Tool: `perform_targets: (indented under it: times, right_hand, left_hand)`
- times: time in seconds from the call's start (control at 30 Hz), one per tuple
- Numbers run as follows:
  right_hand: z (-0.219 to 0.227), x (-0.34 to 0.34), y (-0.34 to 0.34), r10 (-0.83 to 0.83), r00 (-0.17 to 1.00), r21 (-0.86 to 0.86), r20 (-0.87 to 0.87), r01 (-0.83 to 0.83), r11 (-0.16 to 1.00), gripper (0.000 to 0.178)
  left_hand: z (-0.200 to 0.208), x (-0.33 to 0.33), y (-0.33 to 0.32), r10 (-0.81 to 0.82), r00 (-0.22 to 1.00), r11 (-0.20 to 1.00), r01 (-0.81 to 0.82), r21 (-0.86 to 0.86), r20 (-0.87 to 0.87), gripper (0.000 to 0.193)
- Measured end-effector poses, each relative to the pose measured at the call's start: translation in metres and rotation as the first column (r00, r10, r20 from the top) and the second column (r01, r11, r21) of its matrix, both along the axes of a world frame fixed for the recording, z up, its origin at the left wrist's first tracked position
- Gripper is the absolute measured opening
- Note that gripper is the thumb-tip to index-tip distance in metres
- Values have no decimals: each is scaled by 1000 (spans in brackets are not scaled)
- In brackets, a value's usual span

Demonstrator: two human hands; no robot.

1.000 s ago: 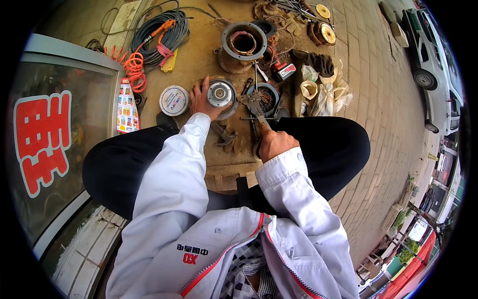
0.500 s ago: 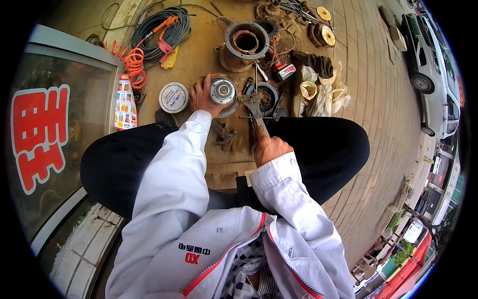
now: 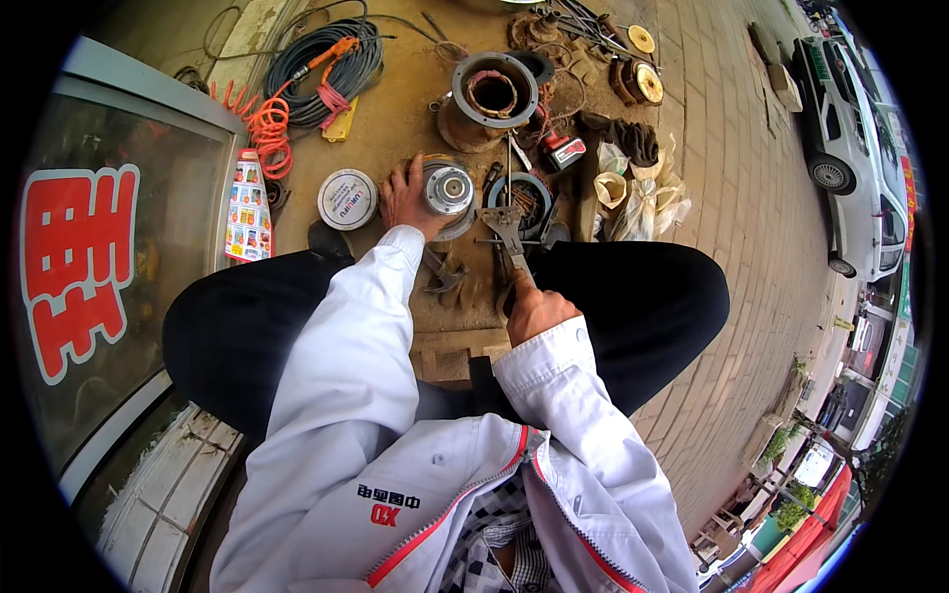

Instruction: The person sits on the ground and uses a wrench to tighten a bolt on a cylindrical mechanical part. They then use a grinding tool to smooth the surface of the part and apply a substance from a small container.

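My left hand (image 3: 406, 202) is curled round the left side of a round metal motor part (image 3: 450, 190) with a shiny stepped hub, which rests on the ground between my legs. In my right hand (image 3: 541, 311) is the handle of what looks like an adjustable wrench (image 3: 507, 225), its broad head pointing away from me, just right of the motor part. The head seems apart from the hub. Beyond the wrench sits a dark round tray (image 3: 531, 201) holding small rusty pieces. A claw hammer (image 3: 448, 273) lies on the ground nearer me.
A round white-lidded tin (image 3: 347, 200) stands left of my left hand. Farther off is a rusty flanged motor housing (image 3: 494, 90), beside a red-and-black power tool (image 3: 563, 152). Coiled cable (image 3: 341, 74) and an orange air hose (image 3: 267, 138) lie far left, plastic bags (image 3: 643, 194) right.
The wrench head and my right hand have drawn slightly toward me. My left hand keeps its place on the motor part. The whole view has shifted a little.
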State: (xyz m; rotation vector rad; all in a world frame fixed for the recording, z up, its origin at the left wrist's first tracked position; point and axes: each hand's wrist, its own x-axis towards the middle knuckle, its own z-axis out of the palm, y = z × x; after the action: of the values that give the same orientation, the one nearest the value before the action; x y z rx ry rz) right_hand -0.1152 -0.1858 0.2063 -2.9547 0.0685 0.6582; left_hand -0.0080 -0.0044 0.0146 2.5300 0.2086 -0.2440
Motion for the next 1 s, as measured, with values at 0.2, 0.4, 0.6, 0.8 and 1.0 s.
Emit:
perform_targets:
  times: [0.2, 0.4, 0.6, 0.8, 1.0]
  right_hand:
    - [-3, 6, -5, -10, 999, 36, -53, 12, 999, 41]
    - [-7, 19, -6, -32, 999, 62, -17, 33, 998, 43]
    - [-7, 23, -4, -28, 999, 65, -22, 29, 997, 44]
    - [-7, 8, -7, -15, 997, 22, -81, 17, 1000, 43]
    - [5, 21, -4, -10, 985, -6, -173, 9, 1000, 40]
  left_hand:
    - [1, -2, 2, 25, 999, 1000, -25, 14, -23, 123]
    - [5, 5, 6, 20, 999, 999, -21, -26, -25, 122]
    - [1, 5, 5, 21, 1000, 1000, -22, -21, -11, 122]
    - [6, -3, 0, 15, 999, 1000, -15, 8, -46, 123]
    - [-4, -4, 3, 1, 1000, 999, -2, 38, 20, 122]
